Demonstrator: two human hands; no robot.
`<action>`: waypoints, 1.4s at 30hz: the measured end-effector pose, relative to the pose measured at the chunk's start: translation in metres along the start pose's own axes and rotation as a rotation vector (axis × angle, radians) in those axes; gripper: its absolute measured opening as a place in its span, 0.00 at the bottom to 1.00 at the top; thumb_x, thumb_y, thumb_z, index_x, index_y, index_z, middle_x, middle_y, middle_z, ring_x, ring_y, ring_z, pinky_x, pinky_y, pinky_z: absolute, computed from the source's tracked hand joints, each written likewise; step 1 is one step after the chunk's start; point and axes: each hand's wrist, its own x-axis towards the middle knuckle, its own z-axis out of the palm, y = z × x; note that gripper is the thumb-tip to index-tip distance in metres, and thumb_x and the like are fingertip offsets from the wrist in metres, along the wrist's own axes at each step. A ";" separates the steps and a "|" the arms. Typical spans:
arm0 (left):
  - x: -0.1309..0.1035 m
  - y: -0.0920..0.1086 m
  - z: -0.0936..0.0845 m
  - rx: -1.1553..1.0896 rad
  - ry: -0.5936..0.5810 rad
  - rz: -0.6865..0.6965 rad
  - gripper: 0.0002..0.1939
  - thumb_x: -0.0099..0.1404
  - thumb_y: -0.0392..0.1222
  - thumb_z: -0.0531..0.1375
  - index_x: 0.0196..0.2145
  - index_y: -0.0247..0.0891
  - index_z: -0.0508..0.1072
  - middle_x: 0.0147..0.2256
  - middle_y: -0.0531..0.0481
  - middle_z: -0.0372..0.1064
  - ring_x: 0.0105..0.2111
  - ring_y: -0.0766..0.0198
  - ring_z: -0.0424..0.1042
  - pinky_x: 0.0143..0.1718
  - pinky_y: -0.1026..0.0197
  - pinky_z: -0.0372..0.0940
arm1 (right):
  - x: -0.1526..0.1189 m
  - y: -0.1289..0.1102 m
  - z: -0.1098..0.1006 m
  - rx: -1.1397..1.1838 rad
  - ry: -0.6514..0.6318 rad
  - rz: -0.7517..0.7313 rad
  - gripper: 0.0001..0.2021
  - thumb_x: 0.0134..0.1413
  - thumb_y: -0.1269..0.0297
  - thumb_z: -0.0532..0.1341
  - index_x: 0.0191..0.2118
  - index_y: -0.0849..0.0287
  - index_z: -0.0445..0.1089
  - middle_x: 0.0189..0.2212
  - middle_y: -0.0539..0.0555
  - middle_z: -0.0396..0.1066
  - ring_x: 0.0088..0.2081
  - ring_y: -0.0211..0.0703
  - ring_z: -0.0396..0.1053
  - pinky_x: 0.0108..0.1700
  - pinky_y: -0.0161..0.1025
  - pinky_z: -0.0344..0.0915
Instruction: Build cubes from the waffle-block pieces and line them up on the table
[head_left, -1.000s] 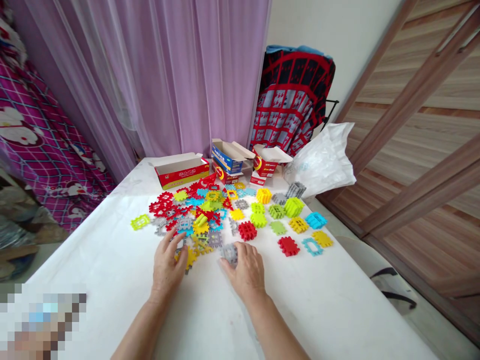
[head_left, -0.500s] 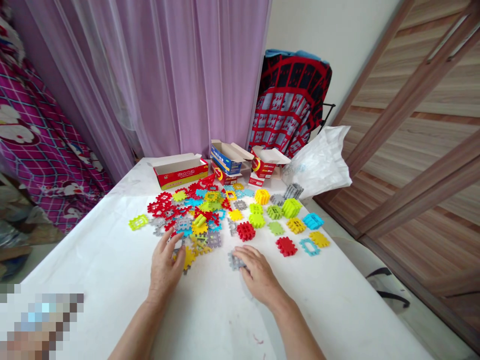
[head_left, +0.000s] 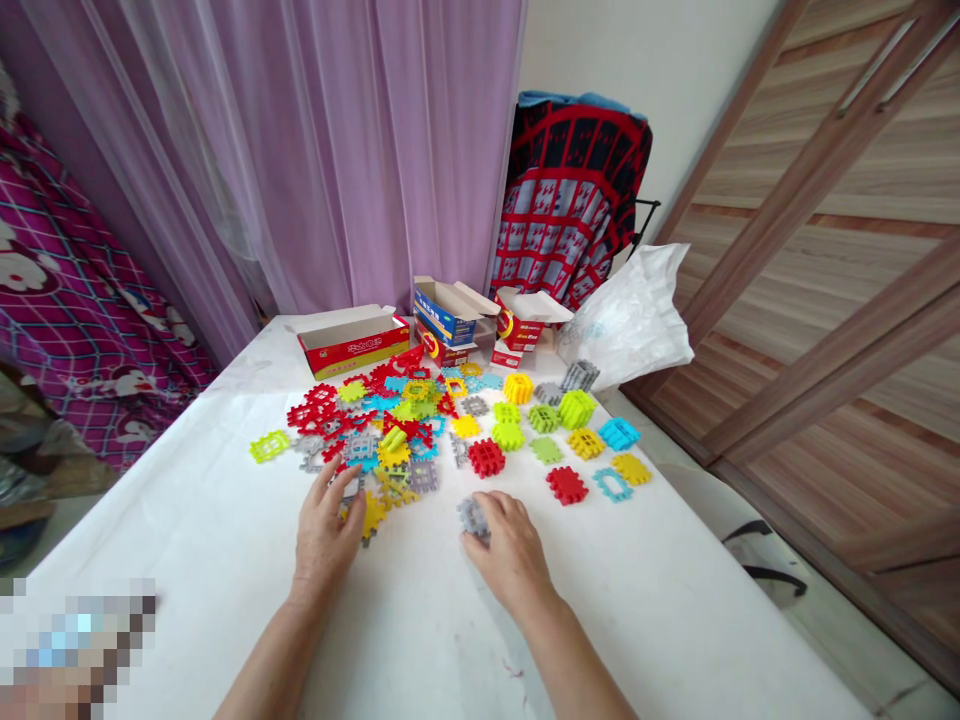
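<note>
My right hand point(head_left: 511, 548) has its thumb and fingers closed around the edge of a grey notched building tile point(head_left: 472, 516) on the table. My left hand point(head_left: 327, 530) rests at the front of a loose pile of interlocking plastic tiles, fingers apart and slightly bent. Beside its thumb lies a yellow toothed tile point(head_left: 374, 515), and a grey tile partly shows under its fingers. Red tiles point(head_left: 313, 408) make up much of the pile's left side. To the right, a red tile stack point(head_left: 487, 457) and a lime green stack point(head_left: 576, 410) stand among several sorted tiles.
An open red box point(head_left: 354, 345), a blue box point(head_left: 444, 312) on a red one, and another red box point(head_left: 519, 322) stand at the back. A white plastic bag point(head_left: 634, 315) sits at the back right corner of the white-covered table point(head_left: 187, 540).
My right thumb and fingers have closed in on the grey tile, which now looks tilted. My left hand stays at the pile's front. The view has shifted slightly.
</note>
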 end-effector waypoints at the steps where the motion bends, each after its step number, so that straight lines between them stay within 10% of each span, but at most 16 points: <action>1: 0.000 0.000 0.000 -0.001 0.003 -0.002 0.16 0.66 0.46 0.53 0.48 0.39 0.73 0.57 0.37 0.66 0.57 0.50 0.67 0.55 0.46 0.66 | -0.002 0.005 0.000 0.009 0.013 0.009 0.19 0.46 0.71 0.63 0.47 0.52 0.70 0.43 0.55 0.72 0.46 0.49 0.68 0.48 0.43 0.66; 42: -0.002 -0.002 0.003 -0.030 0.009 -0.051 0.15 0.65 0.45 0.54 0.46 0.43 0.75 0.55 0.42 0.69 0.55 0.53 0.69 0.56 0.49 0.65 | -0.016 0.037 -0.009 0.034 0.078 0.082 0.15 0.47 0.63 0.63 0.44 0.55 0.71 0.42 0.55 0.74 0.45 0.50 0.70 0.49 0.45 0.67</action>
